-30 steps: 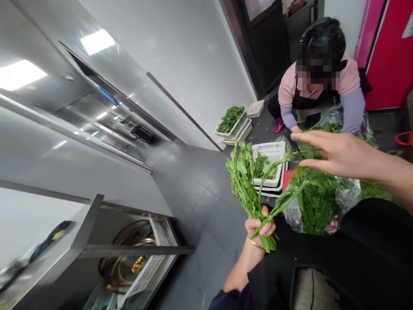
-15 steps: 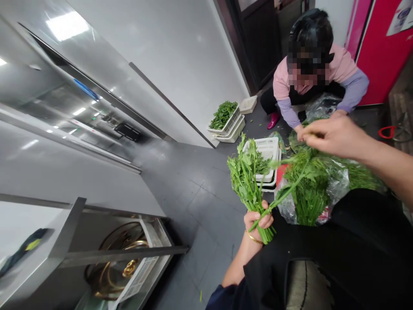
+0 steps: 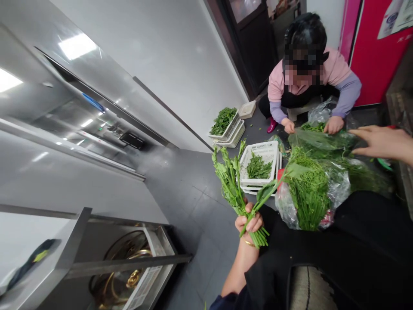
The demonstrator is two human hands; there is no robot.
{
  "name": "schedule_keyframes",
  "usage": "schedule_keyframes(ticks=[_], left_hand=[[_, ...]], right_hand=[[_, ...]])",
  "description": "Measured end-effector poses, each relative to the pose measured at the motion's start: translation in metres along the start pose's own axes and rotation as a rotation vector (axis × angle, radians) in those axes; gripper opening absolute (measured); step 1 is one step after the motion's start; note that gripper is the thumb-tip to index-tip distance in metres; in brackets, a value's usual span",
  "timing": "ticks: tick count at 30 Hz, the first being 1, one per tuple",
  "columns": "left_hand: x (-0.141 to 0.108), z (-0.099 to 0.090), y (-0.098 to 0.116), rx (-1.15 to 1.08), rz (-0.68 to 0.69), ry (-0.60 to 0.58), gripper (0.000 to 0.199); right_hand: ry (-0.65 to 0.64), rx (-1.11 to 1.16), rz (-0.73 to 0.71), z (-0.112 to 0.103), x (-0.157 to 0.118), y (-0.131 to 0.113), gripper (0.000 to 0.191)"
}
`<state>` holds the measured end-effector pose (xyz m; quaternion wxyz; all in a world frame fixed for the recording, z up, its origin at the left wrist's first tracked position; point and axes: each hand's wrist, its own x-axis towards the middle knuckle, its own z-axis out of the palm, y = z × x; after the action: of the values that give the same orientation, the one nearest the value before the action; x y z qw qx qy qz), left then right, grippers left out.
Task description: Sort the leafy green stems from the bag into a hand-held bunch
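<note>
My left hand is closed around the lower stems of a bunch of leafy greens. One thicker stalk lies across the bunch, slanting up to the right under my fingers. My right hand is stretched out at the right with its fingers apart, and nothing shows in it. Below and left of it, a large heap of thin-stemmed greens rests in a clear plastic bag by my lap. A white basket with some trimmed leaves stands on the floor beyond my left hand.
Opposite me a person in a pink top crouches, both hands at greens in a plastic bag. Stacked white baskets with leaves stand by the wall. A metal shelf is at lower left, a red cabinet at upper right.
My right hand has moved away to the right from above the bunch and opened. My left hand has shifted slightly left with the greens. The person opposite has lifted their head and spread their hands.
</note>
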<state>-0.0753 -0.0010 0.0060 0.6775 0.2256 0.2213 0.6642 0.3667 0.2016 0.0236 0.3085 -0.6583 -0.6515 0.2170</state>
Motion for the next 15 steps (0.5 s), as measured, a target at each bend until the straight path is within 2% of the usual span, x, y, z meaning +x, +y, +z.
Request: schedule_keyframes(ticks=[1, 3, 5, 6, 7, 8, 10, 13, 15], left_hand=[[0.001, 0.001, -0.001, 0.001, -0.013, -0.015, 0.026], [0.001, 0.004, -0.003, 0.026, -0.042, -0.019, 0.023], [0.000, 0.009, -0.006, 0.073, -0.084, -0.001, 0.022], [-0.001, 0.012, -0.008, 0.097, -0.110, 0.008, 0.022], [-0.001, 0.015, -0.010, 0.128, -0.168, 0.004, 0.025], [-0.001, 0.017, -0.012, 0.165, -0.216, -0.001, 0.029], [-0.001, 0.019, -0.014, 0.241, -0.254, -0.031, 0.041], [0.000, 0.018, -0.017, 0.355, -0.265, -0.064, 0.057], [0.000, 0.016, -0.020, 0.420, -0.261, -0.069, 0.062]], right_hand=[[-0.056, 0.018, -0.026, 0.013, -0.007, -0.012, 0.063], [-0.245, 0.151, -0.119, 0.038, -0.025, -0.041, 0.071], [-0.545, 0.430, -0.182, 0.056, -0.045, -0.070, 0.074], [-0.662, 0.584, -0.168, 0.061, -0.055, -0.082, 0.070], [-0.716, 0.699, -0.130, 0.063, -0.061, -0.090, 0.060], [-0.700, 0.787, -0.088, 0.061, -0.065, -0.095, 0.048], [-0.565, 0.861, -0.039, 0.052, -0.063, -0.096, 0.039], [-0.401, 0.842, 0.009, 0.030, -0.051, -0.084, 0.048], [-0.303, 0.768, -0.008, 0.018, -0.052, -0.078, 0.043]])
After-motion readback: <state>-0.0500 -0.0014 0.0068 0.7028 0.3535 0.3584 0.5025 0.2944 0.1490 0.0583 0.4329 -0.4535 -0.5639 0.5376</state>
